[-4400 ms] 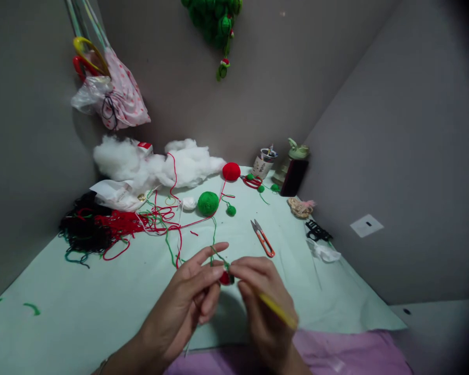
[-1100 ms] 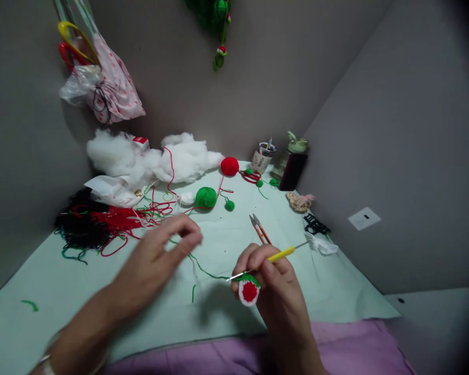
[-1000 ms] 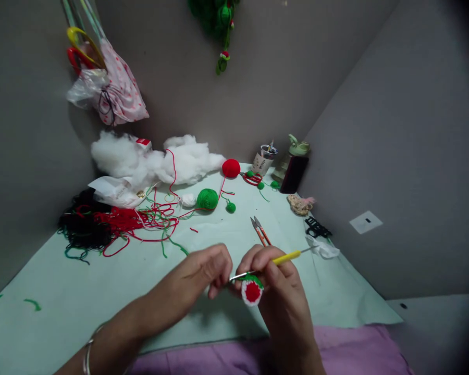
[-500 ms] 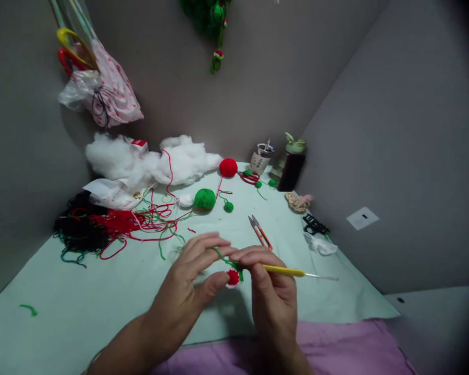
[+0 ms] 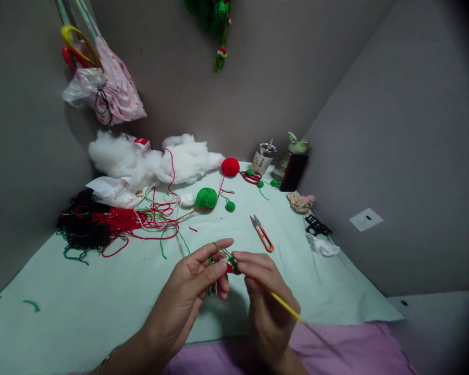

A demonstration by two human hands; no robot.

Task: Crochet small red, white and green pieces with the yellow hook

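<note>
Between thumb and fingers, my left hand (image 5: 197, 281) pinches a small crochet piece (image 5: 230, 267) in red, white and green. A green yarn strand (image 5: 222, 249) runs over its raised index finger. My right hand (image 5: 268, 302) is closed around a yellow-handled crochet hook (image 5: 287, 306), whose metal back end points down to the right. The hook's working tip is hidden by the fingers at the piece. Beyond my hands lie orange thread snips (image 5: 262, 234), a green yarn ball (image 5: 206, 199) and a red yarn ball (image 5: 230, 167).
White stuffing (image 5: 183, 159) is heaped at the back, beside tangled red yarn (image 5: 128, 221) and black yarn (image 5: 82, 224) at left. Red-handled scissors (image 5: 252, 177), a pen cup (image 5: 262, 159), a bottle (image 5: 297, 143) and a dark phone (image 5: 294, 173) stand or lie at the back right.
The crochet piece has turned from showing its round red face to a more edge-on view. My left fingers have curled in, and the hook's back end has swung downward.
</note>
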